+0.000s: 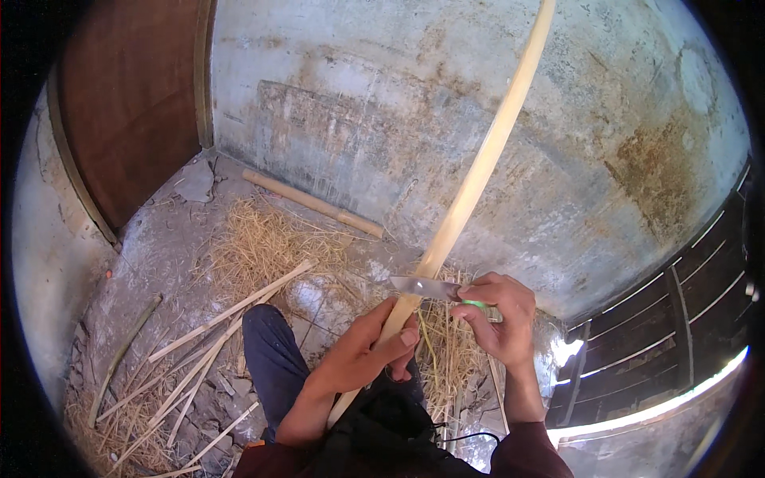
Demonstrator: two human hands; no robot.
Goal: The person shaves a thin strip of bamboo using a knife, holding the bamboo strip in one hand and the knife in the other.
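A long, pale strip of split bamboo or wood (488, 163) slants from my lap up past the top of the view. My left hand (368, 344) is closed round its lower part, thumb along the near side. In my right hand (504, 312) is a knife (426, 287), gripped by its handle, of which a bit of green shows. Its blade lies across the strip just above my left hand, edge direction hard to make out. The strip's lower end passes under my left forearm toward my body.
Several pale split strips (209, 362) lie on the floor at left, by a thin stick (127, 358). Dry shavings (267, 243) are heaped ahead. A round pole (312, 205) rests along the stained wall (343, 135). A brown door (131, 103) is at left, dark slats (637, 327) at right.
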